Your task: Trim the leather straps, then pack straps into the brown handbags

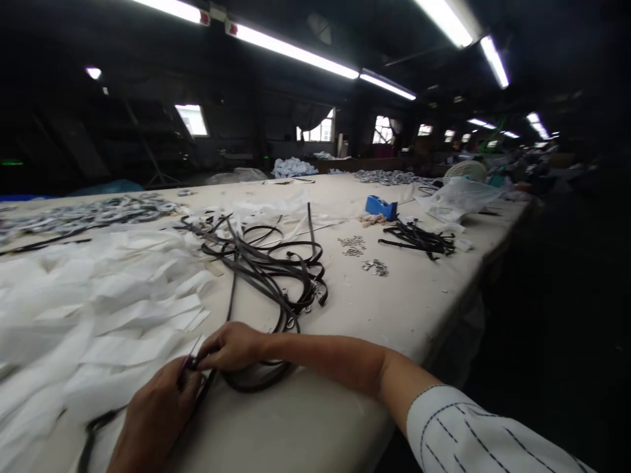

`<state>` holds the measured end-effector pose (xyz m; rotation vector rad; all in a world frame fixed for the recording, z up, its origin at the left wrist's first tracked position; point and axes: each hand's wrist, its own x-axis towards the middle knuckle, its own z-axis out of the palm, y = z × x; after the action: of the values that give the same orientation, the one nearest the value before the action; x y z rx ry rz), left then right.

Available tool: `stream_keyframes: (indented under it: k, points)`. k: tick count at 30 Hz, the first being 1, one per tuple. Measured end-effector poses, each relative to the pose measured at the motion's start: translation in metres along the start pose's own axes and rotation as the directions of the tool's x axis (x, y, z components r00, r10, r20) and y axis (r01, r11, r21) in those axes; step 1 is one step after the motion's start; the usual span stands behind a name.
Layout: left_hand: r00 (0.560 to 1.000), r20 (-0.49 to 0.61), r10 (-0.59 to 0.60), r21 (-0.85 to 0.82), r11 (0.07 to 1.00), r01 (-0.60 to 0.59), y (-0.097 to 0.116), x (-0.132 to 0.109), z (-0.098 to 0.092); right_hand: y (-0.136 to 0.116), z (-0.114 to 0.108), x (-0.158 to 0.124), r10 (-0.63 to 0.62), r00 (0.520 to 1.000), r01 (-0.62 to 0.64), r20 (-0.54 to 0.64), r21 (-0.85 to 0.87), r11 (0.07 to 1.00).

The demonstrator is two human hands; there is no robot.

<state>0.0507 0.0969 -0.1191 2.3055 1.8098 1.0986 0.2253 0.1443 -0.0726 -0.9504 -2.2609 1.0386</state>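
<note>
Both my hands meet at the near edge of a long pale table (pixel 409 295). My left hand (pixel 155 410) is closed in a pinch on a dark strap (pixel 256 378) that loops on the table beneath my wrists. My right hand (pixel 231 347), fingers curled, grips the same strap end just beside the left fingertips. A tangle of several dark straps (pixel 263 259) with small metal buckles lies just beyond my hands. White paper strips (pixel 103 309) are piled to the left, touching my left hand's side.
Small metal rings (pixel 352 244) and clips (pixel 375 267) lie mid-table. Farther right sit a bundle of short dark straps (pixel 419 238), a blue tape dispenser (pixel 380 207) and a clear plastic bag (pixel 461 196). Grey metal parts (pixel 89 213) spread at the far left. The table edge drops off on the right.
</note>
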Motion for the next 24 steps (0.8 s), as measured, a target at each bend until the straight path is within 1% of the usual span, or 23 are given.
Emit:
stream_keyframes:
  k: [1, 2, 3, 5, 7, 9, 12, 15, 17, 19, 22, 24]
  points:
    - [1.000, 0.008, -0.025, -0.011, 1.000, 0.025, 0.009, -0.001, -0.008, 0.002, 0.000, -0.001, -0.017, 1.000, 0.016, 0.004, 0.171, 0.985]
    - [0.999, 0.019, -0.044, -0.035, 0.998, 0.044, 0.018, -0.002, -0.016, 0.003, 0.001, -0.003, -0.030, 0.999, 0.025, 0.011, 0.322, 0.946]
    - [0.998, 0.033, -0.062, -0.062, 0.996, 0.064, 0.026, -0.001, -0.022, 0.003, 0.000, -0.004, -0.039, 0.999, 0.023, 0.030, 0.428, 0.904]
    - [0.992, 0.069, -0.101, -0.135, 0.985, 0.109, 0.034, 0.002, -0.029, 0.002, -0.004, -0.006, -0.018, 0.996, -0.031, 0.084, 0.546, 0.837]
    - [0.985, 0.119, -0.129, -0.262, 0.952, 0.156, 0.035, 0.004, -0.032, 0.000, -0.010, -0.008, -0.005, 0.991, -0.073, 0.131, 0.585, 0.808]
    - [0.979, 0.152, -0.138, -0.405, 0.895, 0.189, 0.034, 0.004, -0.032, -0.002, -0.015, -0.010, -0.007, 0.985, -0.099, 0.172, 0.599, 0.795]
    - [0.971, 0.188, -0.148, -0.565, 0.793, 0.230, 0.034, 0.002, -0.033, -0.005, -0.021, -0.014, -0.021, 0.971, -0.135, 0.237, 0.622, 0.771]
    - [0.945, 0.279, -0.170, -0.682, 0.658, 0.320, 0.038, 0.001, -0.035, -0.006, -0.024, -0.016, -0.025, 0.960, -0.170, 0.278, 0.651, 0.739]
    - [0.922, 0.348, -0.169, -0.744, 0.548, 0.382, 0.040, 0.001, -0.036, -0.005, -0.025, -0.015, -0.026, 0.954, -0.191, 0.299, 0.671, 0.716]
    - [0.908, 0.390, -0.155, -0.786, 0.457, 0.416, 0.042, 0.000, -0.038, -0.005, -0.026, -0.015, -0.037, 0.947, -0.203, 0.318, 0.687, 0.698]
    - [0.903, 0.411, -0.126, -0.824, 0.372, 0.427, 0.043, 0.000, -0.039, -0.005, -0.028, -0.015, -0.068, 0.939, -0.201, 0.337, 0.699, 0.686]
    - [0.904, 0.413, -0.112, -0.839, 0.339, 0.426, 0.043, 0.000, -0.040, -0.006, -0.029, -0.016, -0.082, 0.939, -0.188, 0.334, 0.698, 0.691]
